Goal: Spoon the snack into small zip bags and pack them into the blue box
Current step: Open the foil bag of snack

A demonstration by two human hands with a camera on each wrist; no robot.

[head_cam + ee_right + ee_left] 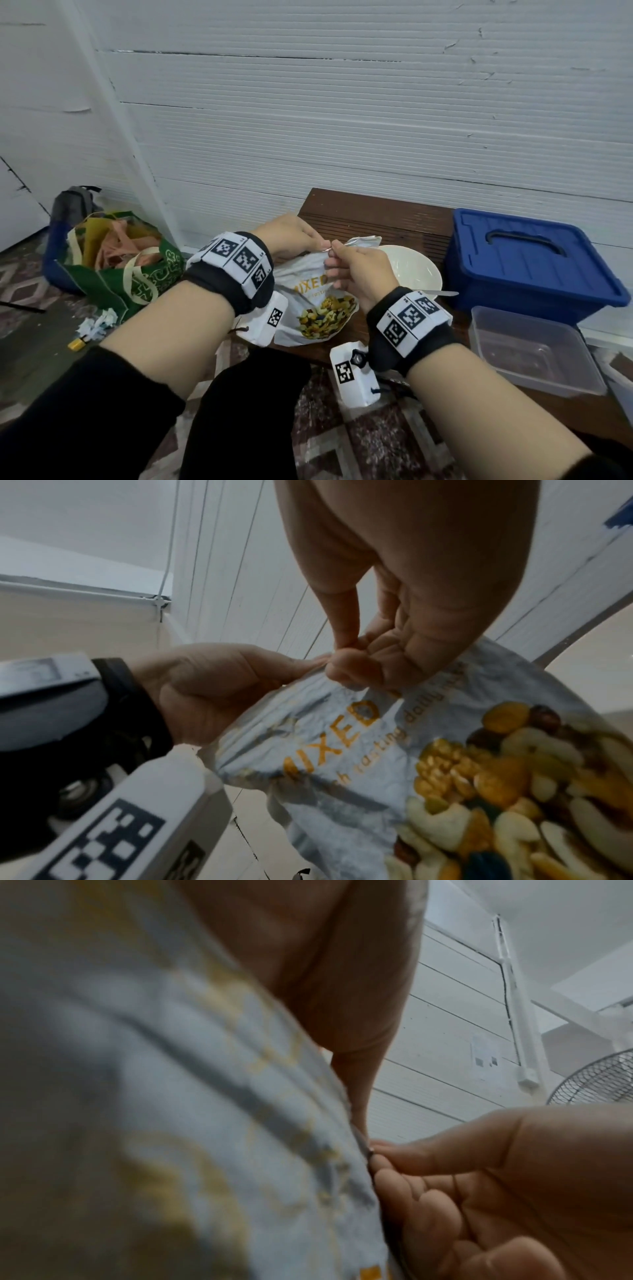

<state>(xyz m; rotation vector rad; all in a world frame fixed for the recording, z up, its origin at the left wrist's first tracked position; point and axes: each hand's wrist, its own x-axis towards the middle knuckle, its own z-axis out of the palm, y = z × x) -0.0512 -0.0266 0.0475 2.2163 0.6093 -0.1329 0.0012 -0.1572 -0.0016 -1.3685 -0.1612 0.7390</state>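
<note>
A white snack bag printed with mixed nuts stands on the brown table. My left hand and right hand both pinch its top edge, fingertips close together. In the right wrist view the same snack bag shows its "MIXED" print, with the right hand pinching the top beside the left hand. The left wrist view is filled by the blurred snack bag. A white bowl sits behind the bag, a metal spoon beside it. The blue box stands at right, lid on.
A clear plastic container sits in front of the blue box near the table's front edge. On the floor at left are a green tote bag stuffed with cloth, a grey backpack and paper scraps. A white panelled wall stands behind.
</note>
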